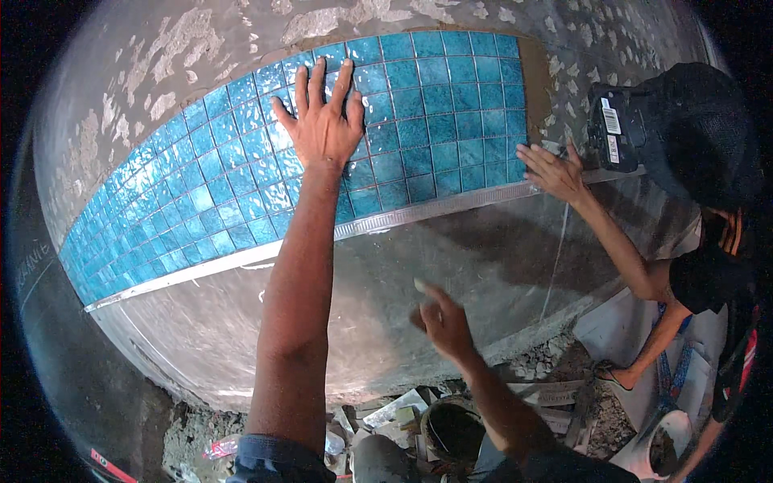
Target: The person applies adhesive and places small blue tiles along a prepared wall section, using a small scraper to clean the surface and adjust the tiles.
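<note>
My left hand (pixel 324 129) lies flat with fingers spread on a sheet of glossy blue-green mosaic tiles (pixel 467 92) on a curved grey wall. My right hand (pixel 444 324) hangs in front of the bare wall below the tiles, touching nothing. One of its fingers points out and the others look partly curled; nothing shows in it. A pale metal edge strip (pixel 394 217) runs along the bottom of the tiles. At the right end of the tiles, a co-worker's hand (pixel 557 171) presses on their lower corner.
A co-worker in a dark cap (pixel 696 133) stands close on the right, wearing a dark boxy device with a label (pixel 612 129). Below lie a dark bucket (pixel 452 428), rubble (pixel 555 358), offcuts and a white bucket (pixel 664 447). Rough mortar patches (pixel 181 44) mark the upper wall.
</note>
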Tool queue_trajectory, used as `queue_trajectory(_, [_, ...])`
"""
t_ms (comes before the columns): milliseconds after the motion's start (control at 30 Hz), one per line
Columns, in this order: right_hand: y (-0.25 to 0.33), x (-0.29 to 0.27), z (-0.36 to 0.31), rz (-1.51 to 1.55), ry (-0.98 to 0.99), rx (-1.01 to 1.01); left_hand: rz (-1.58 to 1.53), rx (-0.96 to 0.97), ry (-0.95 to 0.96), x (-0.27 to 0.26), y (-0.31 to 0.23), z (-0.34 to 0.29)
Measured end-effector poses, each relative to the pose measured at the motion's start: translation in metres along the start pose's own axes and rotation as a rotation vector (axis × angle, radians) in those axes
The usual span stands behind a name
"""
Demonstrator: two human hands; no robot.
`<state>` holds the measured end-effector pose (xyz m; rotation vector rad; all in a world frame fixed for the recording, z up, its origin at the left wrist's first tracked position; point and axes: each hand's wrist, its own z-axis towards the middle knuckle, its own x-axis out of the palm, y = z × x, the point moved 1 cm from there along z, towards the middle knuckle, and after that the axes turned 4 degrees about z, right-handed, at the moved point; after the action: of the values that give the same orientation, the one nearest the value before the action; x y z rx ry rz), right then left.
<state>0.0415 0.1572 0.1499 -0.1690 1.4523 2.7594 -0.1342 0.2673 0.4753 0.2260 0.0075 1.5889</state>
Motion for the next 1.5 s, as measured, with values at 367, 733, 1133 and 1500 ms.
queue_trajectory(367, [-0.135,-0.002,-0.272,-0.096,-0.044,0.369,-0.287,-0.023,-0.068,-0.005,0.016,-0.015])
queue_trajectory(733, [-0.100,-0.063,-0.249,-0.096,-0.044,0.599,-0.772,-0.301,0.348,-0.168,-0.037,-0.362])
queue_trajectory(1133, [-0.087,-0.046,-0.289,0.165,-0.181,0.586,-1.211,-0.509,1.838,-0.268,-0.041,-0.624])
queue_trajectory(1500, [-0.044,-0.041,-0.266,0.106,-0.021,0.481,-0.993,-0.387,2.142,-0.270,-0.015,-0.645])
